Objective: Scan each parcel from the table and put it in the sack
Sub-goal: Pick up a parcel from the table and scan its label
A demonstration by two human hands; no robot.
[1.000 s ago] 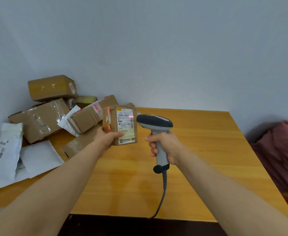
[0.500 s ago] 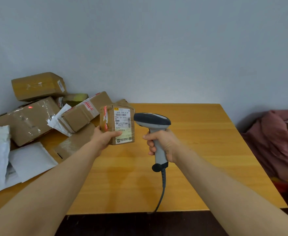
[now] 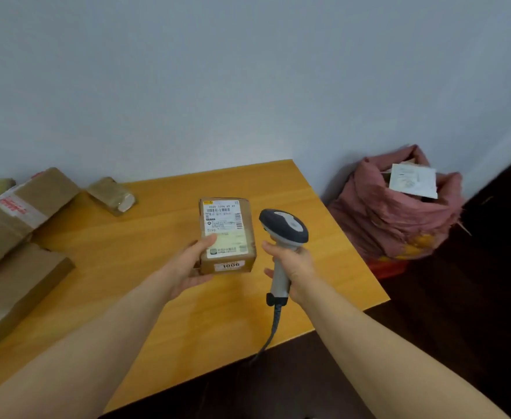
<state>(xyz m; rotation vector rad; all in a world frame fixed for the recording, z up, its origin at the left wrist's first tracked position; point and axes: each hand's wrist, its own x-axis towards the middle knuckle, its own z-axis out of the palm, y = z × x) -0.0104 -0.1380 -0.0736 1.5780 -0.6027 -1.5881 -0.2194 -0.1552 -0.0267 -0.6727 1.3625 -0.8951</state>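
Left forearm [image 3: 82,343] and right forearm [image 3: 384,343] are bare, uncovered from the lower edge to the left grip [image 3: 192,267] and right grip [image 3: 292,263]; the left thumbnail [image 3: 212,238] looks short and plain, though blurred

Place: small parcel-sorting room with a plain pale wall [image 3: 248,86].
Parcels: taped cardboard boxes [image 3: 21,213] heaped at the wooden table's [image 3: 112,237] left edge.
Tool: corded handheld barcode scanner [image 3: 284,226].
Sack: pink sack [image 3: 393,219] on the floor beyond the table's right edge.

One view is given, taken from head height and tilted forward and down. The table [image 3: 127,267] is seen close, the wall [image 3: 248,71] behind it, the sack [image 3: 393,219] at the right.
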